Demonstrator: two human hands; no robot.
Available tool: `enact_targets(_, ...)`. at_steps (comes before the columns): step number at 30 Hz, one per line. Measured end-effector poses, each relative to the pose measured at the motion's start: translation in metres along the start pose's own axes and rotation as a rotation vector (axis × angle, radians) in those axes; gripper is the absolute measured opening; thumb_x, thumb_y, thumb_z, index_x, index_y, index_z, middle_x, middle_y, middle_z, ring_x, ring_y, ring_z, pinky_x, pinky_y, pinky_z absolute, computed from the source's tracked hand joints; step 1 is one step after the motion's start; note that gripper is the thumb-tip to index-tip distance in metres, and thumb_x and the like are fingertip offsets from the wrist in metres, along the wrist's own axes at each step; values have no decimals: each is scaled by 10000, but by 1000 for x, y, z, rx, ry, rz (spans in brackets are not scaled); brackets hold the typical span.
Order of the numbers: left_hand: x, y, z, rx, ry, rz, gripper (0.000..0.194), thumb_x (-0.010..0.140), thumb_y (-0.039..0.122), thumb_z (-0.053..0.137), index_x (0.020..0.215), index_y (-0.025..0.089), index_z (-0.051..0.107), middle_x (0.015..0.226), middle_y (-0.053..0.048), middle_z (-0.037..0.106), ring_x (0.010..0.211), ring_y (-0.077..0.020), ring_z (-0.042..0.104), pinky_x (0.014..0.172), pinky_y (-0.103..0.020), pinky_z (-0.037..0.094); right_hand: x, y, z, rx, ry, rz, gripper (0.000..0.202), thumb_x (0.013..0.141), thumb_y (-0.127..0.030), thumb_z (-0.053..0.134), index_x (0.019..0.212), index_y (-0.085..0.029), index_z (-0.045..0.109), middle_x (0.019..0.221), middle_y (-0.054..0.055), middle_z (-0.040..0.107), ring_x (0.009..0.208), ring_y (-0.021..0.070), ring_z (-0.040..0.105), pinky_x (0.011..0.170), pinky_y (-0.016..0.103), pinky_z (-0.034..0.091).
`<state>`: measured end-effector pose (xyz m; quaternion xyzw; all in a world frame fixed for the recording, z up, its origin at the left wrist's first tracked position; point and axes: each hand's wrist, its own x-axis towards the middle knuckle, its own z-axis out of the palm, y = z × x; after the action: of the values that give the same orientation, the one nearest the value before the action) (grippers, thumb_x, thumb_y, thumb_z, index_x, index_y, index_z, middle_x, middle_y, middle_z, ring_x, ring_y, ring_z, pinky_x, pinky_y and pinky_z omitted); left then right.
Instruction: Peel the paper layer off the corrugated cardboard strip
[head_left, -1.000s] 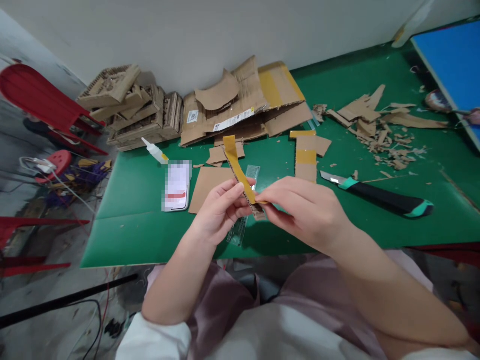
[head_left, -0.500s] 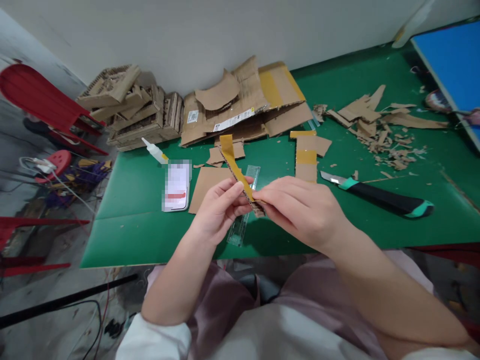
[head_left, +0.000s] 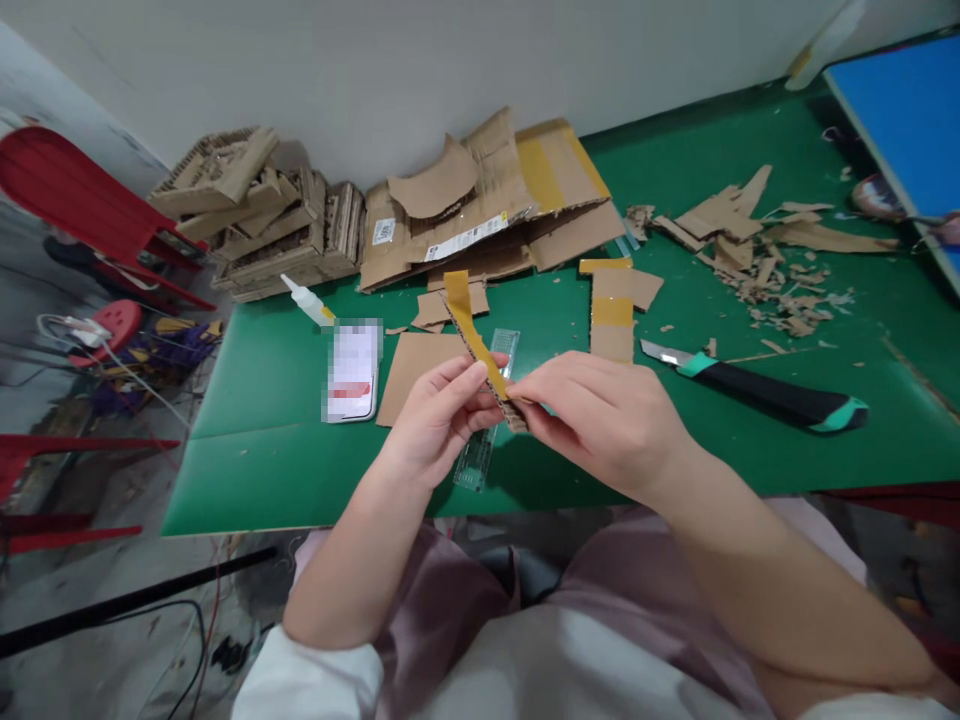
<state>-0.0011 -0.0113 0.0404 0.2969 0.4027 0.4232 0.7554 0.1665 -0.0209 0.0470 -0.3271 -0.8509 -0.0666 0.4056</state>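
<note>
A narrow cardboard strip (head_left: 471,330) with yellow-brown tape on its face is held up at a slant over the table. My left hand (head_left: 442,415) grips its middle between thumb and fingers. At the strip's lower end, the fingertips of my right hand (head_left: 607,420) pinch its edge; what exactly lies between them is too small to tell. A clear ruler (head_left: 474,465) lies beneath my hands, partly covered. Left of it is a flat cardboard piece (head_left: 411,365). Behind my right hand rests a taped cardboard piece (head_left: 613,318).
A black and green utility knife (head_left: 780,393) with its blade out lies at the right. Cardboard scraps (head_left: 750,250) are scattered behind it. A phone (head_left: 352,375) and glue bottle (head_left: 306,300) lie left, before stacked cardboard (head_left: 300,245). A blue board (head_left: 907,130) is far right.
The strip's upper end has turned slightly, showing more of its taped face. My hands have barely moved, and both still hold it.
</note>
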Motion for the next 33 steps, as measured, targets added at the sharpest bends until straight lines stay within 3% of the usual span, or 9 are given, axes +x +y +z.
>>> enact_targets(19,0,2,-1,-5,-23,-4,312,626,348,789,845,151,684,631,35,665,534,-47,620,489,-96,497,0,0,0,76,6,24,98,828,-100,533,845,-172,597,746,21,697,684,121,636,642,223,518)
enact_targets(25,-1,2,1,26,7,22,313,632,351,783,851,151,682,640,32,668,529,-45,610,482,-101,497,-1,0,3,32,60,-15,93,804,-91,571,832,-176,597,719,14,699,648,122,630,625,230,525)
enact_targets(33,-1,0,0,4,-48,1,289,659,343,767,864,153,697,677,20,696,565,-52,637,506,-94,500,-1,-3,2,86,41,88,102,814,-104,545,807,-183,609,727,13,699,666,117,642,638,216,516)
